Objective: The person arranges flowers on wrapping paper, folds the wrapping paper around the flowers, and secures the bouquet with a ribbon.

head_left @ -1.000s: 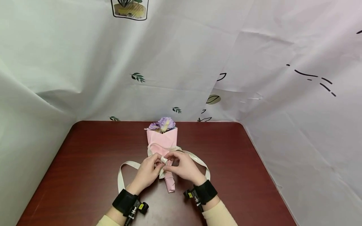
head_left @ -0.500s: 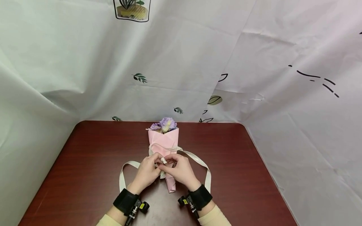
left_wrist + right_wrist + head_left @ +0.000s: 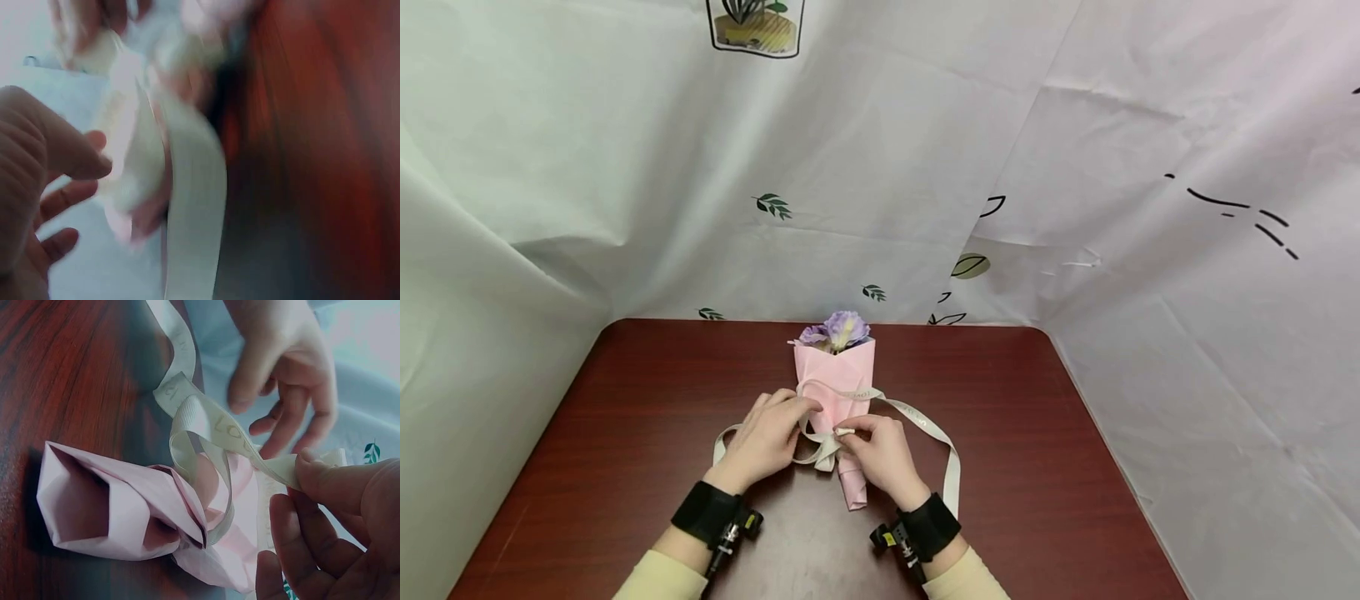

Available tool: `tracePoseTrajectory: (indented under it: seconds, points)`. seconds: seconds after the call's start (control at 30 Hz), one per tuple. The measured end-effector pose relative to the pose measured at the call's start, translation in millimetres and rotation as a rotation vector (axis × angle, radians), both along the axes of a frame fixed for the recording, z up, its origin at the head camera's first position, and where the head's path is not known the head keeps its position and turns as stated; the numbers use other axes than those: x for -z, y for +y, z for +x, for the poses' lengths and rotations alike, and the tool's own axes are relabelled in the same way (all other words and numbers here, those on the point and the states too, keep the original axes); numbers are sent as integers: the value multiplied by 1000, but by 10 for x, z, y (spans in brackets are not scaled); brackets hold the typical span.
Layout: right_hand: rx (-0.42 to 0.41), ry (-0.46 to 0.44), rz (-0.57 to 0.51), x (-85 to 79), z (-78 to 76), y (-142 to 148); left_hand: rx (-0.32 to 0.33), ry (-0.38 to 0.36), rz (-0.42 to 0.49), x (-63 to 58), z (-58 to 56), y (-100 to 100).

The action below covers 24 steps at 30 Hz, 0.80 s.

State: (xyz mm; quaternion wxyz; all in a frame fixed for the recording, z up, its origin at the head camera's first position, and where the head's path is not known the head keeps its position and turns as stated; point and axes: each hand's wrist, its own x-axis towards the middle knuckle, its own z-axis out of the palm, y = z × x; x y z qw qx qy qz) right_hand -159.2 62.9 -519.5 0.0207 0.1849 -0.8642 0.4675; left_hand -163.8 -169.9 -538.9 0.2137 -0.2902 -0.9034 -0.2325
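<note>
A small bouquet lies on the table, purple flowers (image 3: 844,327) at its top and pink wrapping paper (image 3: 833,367) around it. Printed cream ribbon (image 3: 219,425) loops about its narrow lower part, with one long tail curving off to each side. Between thumb and index finger, my right hand (image 3: 883,454) pinches a folded bit of ribbon over the bouquet. My left hand (image 3: 763,437) is just left of the wrapping, its fingers loosely bent and holding nothing in the right wrist view. Blurred ribbon (image 3: 197,187) passes beside the left thumb in the left wrist view.
The dark red wooden table (image 3: 1037,433) has rounded far corners. Pale fabric (image 3: 865,150) with leaf prints hangs behind it and along both sides. A black strap with a small camera is on each wrist.
My left hand has let go of the ribbon at the bouquet's middle and moved left. The right hand keeps its pinch, nearly in place. Ribbon loops now show between the hands.
</note>
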Motion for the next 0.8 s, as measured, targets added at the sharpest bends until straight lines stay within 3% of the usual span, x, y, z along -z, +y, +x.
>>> tracePoseTrajectory:
  seconds: [0.2,0.33,0.53,0.8]
  points:
    - [7,3,12,22,0,8,73,241,-381,-3,-208,-162]
    - [4,10,26,14,-4,5,68,312,-449,-61,-250,-189]
    - [10,-2,3,-14,-19,9,128,266,-375,-212,-247,-187]
    - [-7,-21,-10,3,-18,6,89,222,-541,-172,-252,-204]
